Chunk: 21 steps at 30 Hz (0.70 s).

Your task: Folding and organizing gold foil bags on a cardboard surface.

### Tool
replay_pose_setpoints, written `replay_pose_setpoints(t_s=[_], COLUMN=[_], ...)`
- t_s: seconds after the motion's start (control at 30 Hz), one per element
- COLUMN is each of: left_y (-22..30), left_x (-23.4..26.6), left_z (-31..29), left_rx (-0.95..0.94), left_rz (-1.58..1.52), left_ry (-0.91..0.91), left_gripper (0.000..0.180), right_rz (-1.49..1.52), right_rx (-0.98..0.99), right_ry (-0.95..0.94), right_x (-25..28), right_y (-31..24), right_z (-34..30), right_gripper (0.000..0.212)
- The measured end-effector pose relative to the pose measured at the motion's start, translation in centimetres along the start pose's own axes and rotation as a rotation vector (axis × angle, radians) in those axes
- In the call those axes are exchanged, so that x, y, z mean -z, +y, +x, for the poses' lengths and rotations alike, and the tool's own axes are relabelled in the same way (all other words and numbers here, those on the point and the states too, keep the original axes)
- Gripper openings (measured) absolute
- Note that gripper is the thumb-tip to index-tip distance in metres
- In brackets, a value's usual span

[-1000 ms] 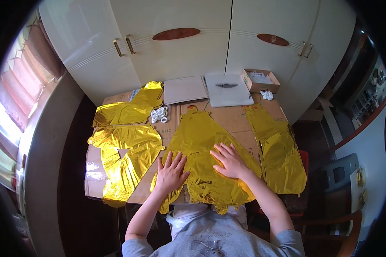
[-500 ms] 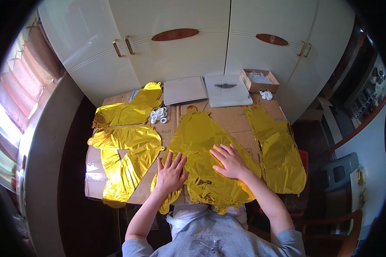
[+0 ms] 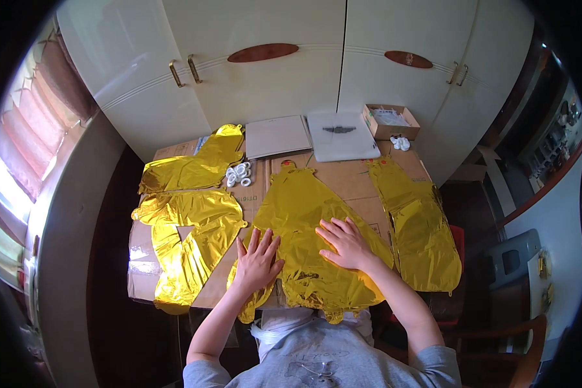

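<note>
A shiny gold foil balloon (image 3: 304, 207), flat and uninflated, lies spread on the cardboard-covered table in front of me. My left hand (image 3: 257, 262) rests palm down on its left side, fingers stretched and spread. On its right side my right hand (image 3: 346, 244) also lies flat, fingers apart. Neither hand grips anything. More flat gold foil balloons lie around it: a folded one (image 3: 194, 158) at the far left, a bent-shaped one (image 3: 194, 239) at the near left, and a long one (image 3: 423, 236) along the right.
White ribbon rolls (image 3: 239, 173) sit between the left balloons and the middle one. Along the back are a grey board (image 3: 278, 137), a pale flat case (image 3: 343, 137), an open box (image 3: 391, 121) and a small white bundle (image 3: 401, 143). Behind stands a white cabinet (image 3: 271, 84).
</note>
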<state>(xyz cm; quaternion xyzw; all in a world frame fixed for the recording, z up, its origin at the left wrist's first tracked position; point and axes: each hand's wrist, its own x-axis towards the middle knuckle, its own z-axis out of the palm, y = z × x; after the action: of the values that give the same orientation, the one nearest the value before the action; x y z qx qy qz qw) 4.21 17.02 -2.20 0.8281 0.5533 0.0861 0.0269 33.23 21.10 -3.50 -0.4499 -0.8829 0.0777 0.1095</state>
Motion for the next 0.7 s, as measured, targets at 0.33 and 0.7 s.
replay_pose_setpoints(t_s=[0.33, 0.7], left_y=[1.8, 2.0], left_x=[-0.8, -2.5], left_z=[6.3, 6.9], left_rx=[-0.237, -0.191], left_rz=[-0.010, 0.013], left_ry=[0.088, 0.011], left_gripper=[0.072, 0.076], right_rz=[-0.045, 0.039], right_rx=[0.006, 0.000], right_ry=[0.006, 0.082], right_x=[0.0, 0.1], right_y=[-0.1, -0.1], right_z=[0.0, 0.0], right_gripper=[0.062, 0.060])
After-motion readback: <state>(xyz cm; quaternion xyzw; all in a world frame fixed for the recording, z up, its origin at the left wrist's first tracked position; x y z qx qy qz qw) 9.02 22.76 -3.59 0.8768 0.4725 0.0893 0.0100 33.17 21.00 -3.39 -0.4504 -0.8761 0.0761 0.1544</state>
